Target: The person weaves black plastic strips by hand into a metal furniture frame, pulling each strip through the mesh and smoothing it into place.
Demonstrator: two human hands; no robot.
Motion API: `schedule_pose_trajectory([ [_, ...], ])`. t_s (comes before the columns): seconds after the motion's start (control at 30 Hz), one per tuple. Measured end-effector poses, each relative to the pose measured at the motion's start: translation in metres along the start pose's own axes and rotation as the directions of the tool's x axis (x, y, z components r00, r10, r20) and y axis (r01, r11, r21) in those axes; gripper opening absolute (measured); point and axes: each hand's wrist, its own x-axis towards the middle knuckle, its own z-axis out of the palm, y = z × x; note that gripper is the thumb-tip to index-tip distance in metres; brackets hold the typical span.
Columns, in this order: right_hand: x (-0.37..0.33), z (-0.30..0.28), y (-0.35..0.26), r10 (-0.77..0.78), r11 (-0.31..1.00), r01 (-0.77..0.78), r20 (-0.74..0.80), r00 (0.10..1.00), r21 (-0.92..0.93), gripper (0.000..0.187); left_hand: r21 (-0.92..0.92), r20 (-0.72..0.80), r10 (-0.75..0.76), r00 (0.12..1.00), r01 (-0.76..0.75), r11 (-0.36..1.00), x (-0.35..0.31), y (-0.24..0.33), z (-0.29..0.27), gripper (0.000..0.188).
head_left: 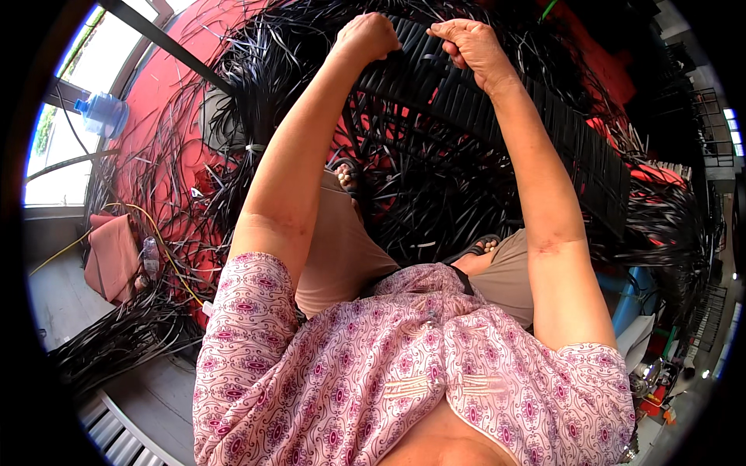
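Observation:
My left hand (369, 37) is closed in a fist at the top of the view, over the far edge of a dark woven panel (482, 110). Whatever it may hold is hidden by the fingers. Opposite it, my right hand (472, 53) pinches thumb and forefinger together, with a dark bit of what looks like black strip at the fingertips. Rows of flat black strips form the panel, which slants away down to the right. Loose black strips (268, 85) lie heaped around both hands and over the panel's edges.
More strips (435, 221) cover the floor around my sandalled feet. Red sheeting (159, 101) lies beneath them. At left are a blue water jug (105, 115), a pinkish cloth-like piece (113, 256), a yellow cord (159, 233) and a dark pole (167, 45). A white slatted seat (124, 435) stands lower left.

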Motion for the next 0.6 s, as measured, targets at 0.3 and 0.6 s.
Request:
schedule_pose_trajectory([
  [0.3,0.001,0.009,0.002,0.067,0.996,-0.069,-0.040,0.997,-0.063,0.017,0.196,-0.090,-0.028,0.996,0.046,0.980,0.003,0.008,0.010,0.025],
  [0.6,0.021,0.011,0.032,0.179,0.982,-0.181,-0.029,0.983,-0.061,0.013,0.206,0.157,0.132,0.979,-0.163,0.965,0.020,-0.012,0.008,0.014],
])
